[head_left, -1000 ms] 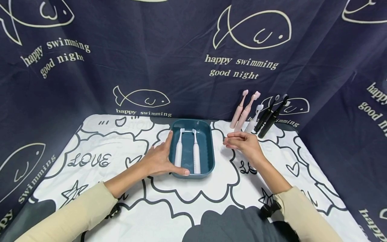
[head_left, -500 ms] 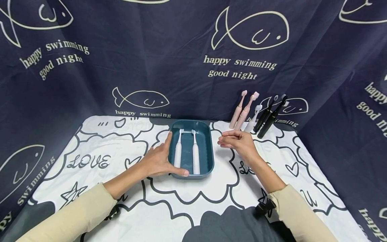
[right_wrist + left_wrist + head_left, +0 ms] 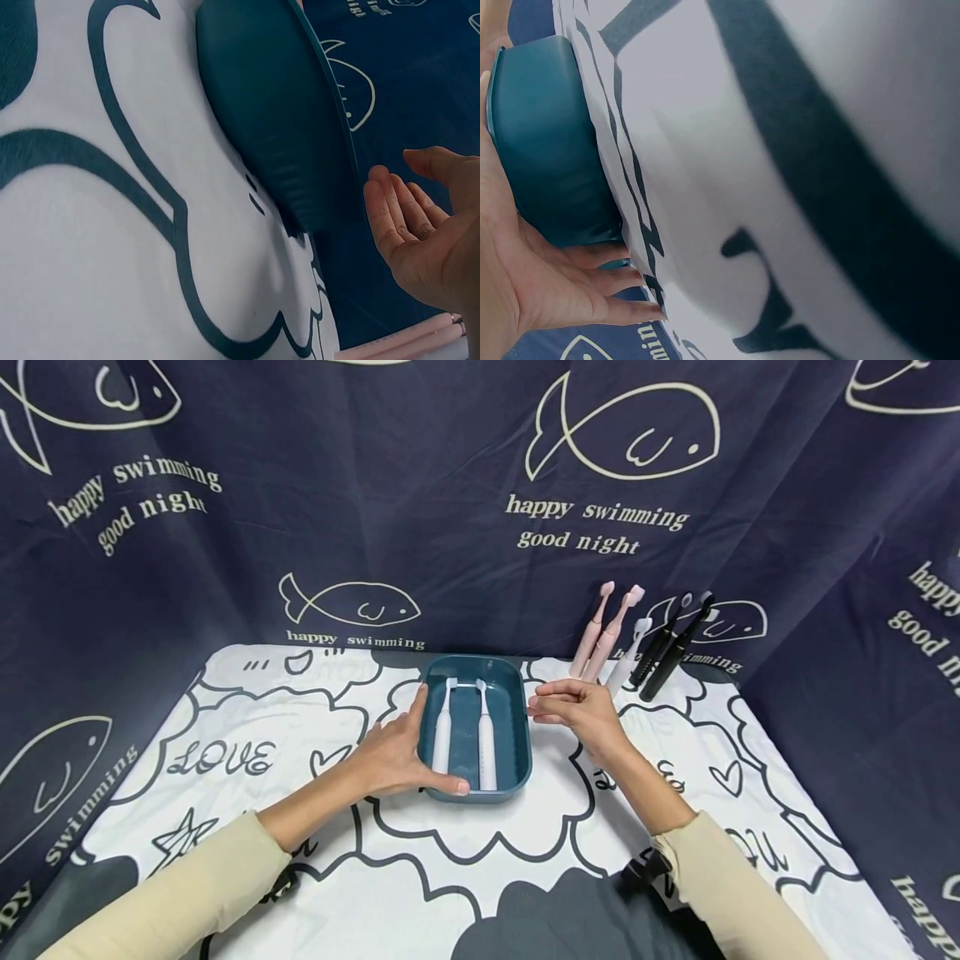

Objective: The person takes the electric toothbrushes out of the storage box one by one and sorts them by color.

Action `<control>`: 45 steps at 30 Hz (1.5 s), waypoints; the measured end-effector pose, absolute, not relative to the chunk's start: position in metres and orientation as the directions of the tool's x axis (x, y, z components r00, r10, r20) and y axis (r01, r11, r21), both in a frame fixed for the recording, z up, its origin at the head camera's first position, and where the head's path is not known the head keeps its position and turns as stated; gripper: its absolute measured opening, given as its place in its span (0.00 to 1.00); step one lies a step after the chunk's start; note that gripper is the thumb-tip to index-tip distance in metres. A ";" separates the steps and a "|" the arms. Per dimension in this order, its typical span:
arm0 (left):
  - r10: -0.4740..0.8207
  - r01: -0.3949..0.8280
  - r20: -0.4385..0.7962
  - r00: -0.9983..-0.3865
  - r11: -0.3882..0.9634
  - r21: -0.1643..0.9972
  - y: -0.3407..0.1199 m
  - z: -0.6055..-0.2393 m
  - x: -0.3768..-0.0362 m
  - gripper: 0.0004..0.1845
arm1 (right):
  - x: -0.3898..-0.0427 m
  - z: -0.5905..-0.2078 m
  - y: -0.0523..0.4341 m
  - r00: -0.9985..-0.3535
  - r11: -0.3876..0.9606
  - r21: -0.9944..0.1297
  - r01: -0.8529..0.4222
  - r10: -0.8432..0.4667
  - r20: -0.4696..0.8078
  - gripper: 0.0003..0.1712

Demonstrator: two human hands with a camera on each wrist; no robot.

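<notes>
A dark teal rectangular tray (image 3: 520,777) sits on the patterned cloth in the head view. Two white electric toothbrushes (image 3: 443,739) lie inside it side by side, heads toward the back. My left hand (image 3: 390,758) rests against the tray's left side, thumb over the front rim and index finger along the left wall. In the left wrist view, its fingers extend straight beside the tray wall (image 3: 551,142). My right hand (image 3: 581,712) is beside the tray's right rim, thumb and fingers bent a little with nothing between them. The right wrist view shows a small gap between fingertips and tray.
Behind my right hand stand two pink electric toothbrushes (image 3: 606,639), a white one (image 3: 624,668) and two black ones (image 3: 667,668), upright near the back edge. A navy fish-print curtain (image 3: 465,510) rises behind the cloth-covered table (image 3: 255,727).
My right hand has moved left, away from the standing toothbrushes and up to the tray's right rim. The left hand, tray and toothbrushes have stayed in place.
</notes>
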State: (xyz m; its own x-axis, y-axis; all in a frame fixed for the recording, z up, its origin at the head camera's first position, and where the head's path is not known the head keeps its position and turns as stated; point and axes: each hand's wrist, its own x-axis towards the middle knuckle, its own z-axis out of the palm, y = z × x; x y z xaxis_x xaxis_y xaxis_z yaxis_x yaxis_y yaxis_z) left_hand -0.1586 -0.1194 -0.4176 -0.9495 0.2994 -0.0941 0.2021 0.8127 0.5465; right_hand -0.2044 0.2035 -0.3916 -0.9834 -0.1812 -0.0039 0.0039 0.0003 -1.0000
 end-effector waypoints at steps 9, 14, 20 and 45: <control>0.297 0.201 -0.094 -0.950 0.815 0.543 -0.118 -0.417 -0.159 0.94 | -0.204 -0.391 0.189 -0.979 -0.012 -1.000 -0.003 -0.206 0.005 0.24; 0.292 0.191 -0.103 -0.951 0.816 0.546 -0.118 -0.416 -0.158 0.94 | -0.200 -0.390 0.184 -0.980 0.005 -1.000 -0.013 -0.201 0.011 0.23; 0.295 0.196 -0.103 -0.950 0.820 0.539 -0.118 -0.416 -0.159 0.94 | -0.198 -0.385 0.176 -0.978 0.049 -0.998 -0.030 -0.210 0.019 0.22; 0.288 0.177 -0.127 -0.949 0.822 0.541 -0.118 -0.416 -0.158 0.94 | -0.197 -0.373 0.138 -0.955 0.205 -0.971 0.119 -0.245 -0.169 0.28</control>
